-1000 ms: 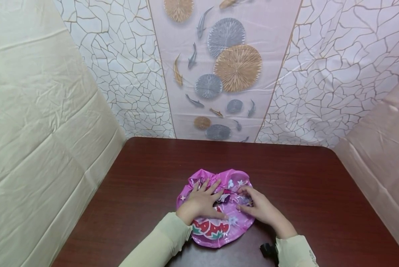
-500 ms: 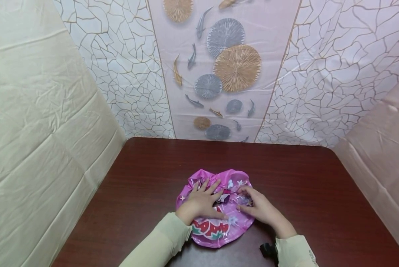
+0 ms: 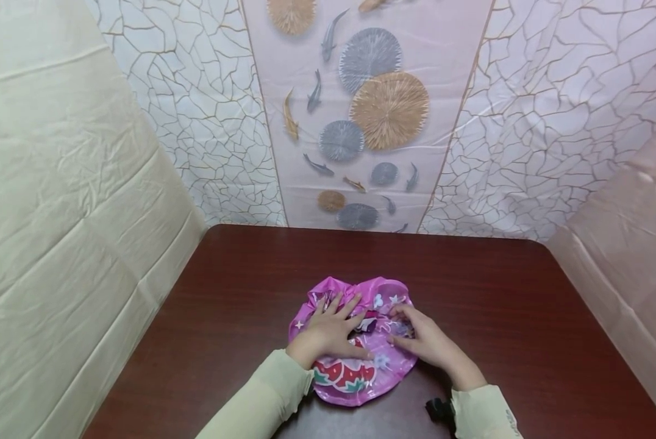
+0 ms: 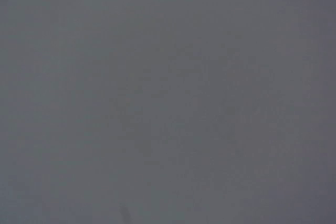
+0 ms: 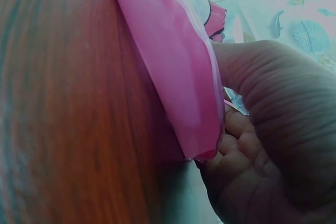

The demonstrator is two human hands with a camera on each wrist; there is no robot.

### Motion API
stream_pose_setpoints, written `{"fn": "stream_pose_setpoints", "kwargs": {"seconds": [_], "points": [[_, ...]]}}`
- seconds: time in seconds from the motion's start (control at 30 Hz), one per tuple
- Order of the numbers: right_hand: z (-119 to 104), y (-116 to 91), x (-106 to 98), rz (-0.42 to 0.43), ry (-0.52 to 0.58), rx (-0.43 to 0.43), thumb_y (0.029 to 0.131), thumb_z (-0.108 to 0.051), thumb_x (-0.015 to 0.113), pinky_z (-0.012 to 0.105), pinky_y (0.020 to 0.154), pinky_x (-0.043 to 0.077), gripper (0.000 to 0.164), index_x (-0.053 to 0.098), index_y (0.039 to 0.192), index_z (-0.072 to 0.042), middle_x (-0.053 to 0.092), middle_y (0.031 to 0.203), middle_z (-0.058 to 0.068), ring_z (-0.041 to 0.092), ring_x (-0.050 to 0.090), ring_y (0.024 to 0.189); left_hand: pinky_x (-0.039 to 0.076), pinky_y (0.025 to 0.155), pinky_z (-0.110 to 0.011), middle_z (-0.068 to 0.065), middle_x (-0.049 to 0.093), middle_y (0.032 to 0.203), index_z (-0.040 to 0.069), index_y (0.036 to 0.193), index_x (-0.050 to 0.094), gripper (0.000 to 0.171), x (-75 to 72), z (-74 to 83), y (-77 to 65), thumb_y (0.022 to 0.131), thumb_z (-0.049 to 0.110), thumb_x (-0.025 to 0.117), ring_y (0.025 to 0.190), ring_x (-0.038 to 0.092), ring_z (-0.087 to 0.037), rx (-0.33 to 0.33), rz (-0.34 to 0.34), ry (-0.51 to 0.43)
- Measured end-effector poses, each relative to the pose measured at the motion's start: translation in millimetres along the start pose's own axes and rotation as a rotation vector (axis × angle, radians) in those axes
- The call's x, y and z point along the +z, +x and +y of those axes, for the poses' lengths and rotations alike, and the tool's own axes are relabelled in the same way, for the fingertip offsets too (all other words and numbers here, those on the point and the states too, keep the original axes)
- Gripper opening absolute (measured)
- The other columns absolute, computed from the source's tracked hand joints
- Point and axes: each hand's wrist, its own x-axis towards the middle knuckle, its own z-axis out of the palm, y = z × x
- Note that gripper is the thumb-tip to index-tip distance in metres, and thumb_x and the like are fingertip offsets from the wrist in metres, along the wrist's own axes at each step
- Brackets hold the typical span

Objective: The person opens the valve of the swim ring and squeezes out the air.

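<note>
A pink vinyl swim ring (image 3: 391,369) with strawberry, flower and star prints lies limp and wrinkled on the table in the head view. My left hand (image 3: 329,334) rests across its left half, palm down with the fingers spread. On the ring's right side, my right hand (image 3: 431,342) holds the vinyl between thumb and bent fingers. The right wrist view has the ring's pink edge (image 5: 168,66) close up, with the thumb (image 5: 262,66) and curled fingers right at it. Only a blank grey blur shows in the left wrist view.
The dark red-brown table (image 3: 240,268) has a patterned cloth (image 3: 224,122) behind it. Pale fabric panels (image 3: 86,244) flank it on both sides. A black strap piece (image 3: 440,410) sits by the right sleeve (image 3: 484,411).
</note>
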Motion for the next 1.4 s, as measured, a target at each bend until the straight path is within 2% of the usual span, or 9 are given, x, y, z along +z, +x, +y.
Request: {"fn": "stream_pose_setpoints", "kwargs": {"seconds": [0.2,0.43,0.57,0.67,0.83,0.93,1.1,1.27,1.4], "points": [[-2,2,-1,-0.007,-0.001,-0.007,0.084,-0.018,0.083,0.051,0.095,0.052,0.048,0.059,0.124,-0.007,0.065,0.116,0.005,0.025,0.062,0.111,0.002,0.120,-0.061,0.006,0.003,0.169,0.034,0.160,0.025,0.102,0.4,-5.3,-0.6,0.077,0.086,0.054,0.154,0.000,-0.033,0.031,0.032,-0.045],[-3,5,-5,-0.010,0.016,-0.028,0.087,-0.025,0.081,0.051,0.096,0.051,0.049,0.058,0.127,-0.007,0.065,0.117,0.005,0.025,0.062,0.112,0.007,0.119,-0.063,0.004,0.013,0.169,0.039,0.160,0.024,0.091,-7.5,-19.7,-2.9,0.084,0.074,0.061,0.153,0.009,-0.037,0.129,0.083,-0.138],[-6,3,-7,0.003,0.038,-0.015,0.087,-0.024,0.081,0.048,0.092,0.053,0.046,0.060,0.124,-0.006,0.066,0.114,0.005,0.024,0.063,0.108,0.020,0.118,-0.061,0.003,0.021,0.167,0.039,0.159,0.028,0.081,-15.4,-25.0,-8.4,0.090,0.067,0.060,0.151,0.021,-0.034,0.173,0.118,-0.183],[-10,1,-10,0.019,0.074,-0.013,0.088,-0.022,0.080,0.047,0.090,0.055,0.043,0.061,0.122,-0.006,0.067,0.114,0.006,0.025,0.065,0.106,0.034,0.112,-0.060,0.001,0.034,0.162,0.037,0.156,0.036,0.073,-22.9,-27.9,-16.3,0.093,0.063,0.059,0.146,0.036,-0.029,0.174,0.199,-0.196],[-19,0,-18,0.050,0.098,-0.014,0.089,-0.015,0.079,0.049,0.092,0.054,0.037,0.062,0.121,-0.007,0.067,0.116,0.007,0.027,0.066,0.110,0.043,0.102,-0.057,-0.001,0.052,0.148,0.030,0.147,0.053,0.053,-34.9,-37.2,-28.5,0.103,0.057,0.042,0.137,0.046,-0.027,0.096,0.358,-0.226],[-23,1,-24,0.091,0.061,-0.035,0.089,-0.011,0.077,0.050,0.088,0.056,0.033,0.064,0.119,-0.007,0.067,0.113,0.007,0.028,0.067,0.105,0.044,0.095,-0.055,-0.003,0.057,0.140,0.025,0.137,0.063,0.052,-42.1,-47.6,-31.9,0.107,0.053,0.032,0.130,0.050,-0.028,0.031,0.430,-0.243],[-21,9,-34,0.200,-0.031,-0.058,0.092,-0.007,0.073,0.050,0.080,0.057,0.026,0.066,0.117,-0.005,0.066,0.111,0.006,0.026,0.065,0.098,0.050,0.091,-0.052,-0.003,0.060,0.131,0.022,0.132,0.066,0.050,-44.3,-77.3,-28.0,0.099,0.057,0.053,0.120,0.056,-0.026,-0.105,0.526,-0.267],[-10,18,-36,0.252,-0.092,0.005,0.097,-0.010,0.067,0.053,0.091,0.052,0.030,0.063,0.125,-0.002,0.061,0.123,0.012,0.030,0.059,0.112,0.052,0.095,-0.050,-0.006,0.064,0.128,0.016,0.128,0.068,0.044,-35.6,-103.5,-20.0,0.094,0.044,0.069,0.120,0.059,-0.028,-0.231,0.492,-0.363],[-2,20,-33,0.231,-0.096,0.078,0.099,-0.013,0.064,0.058,0.101,0.046,0.036,0.060,0.131,0.001,0.059,0.129,0.017,0.036,0.056,0.121,0.053,0.094,-0.047,-0.006,0.070,0.121,0.015,0.122,0.072,0.037,-29.0,-110.7,-15.2,0.094,0.038,0.071,0.113,0.064,-0.026,-0.240,0.427,-0.410]]}}
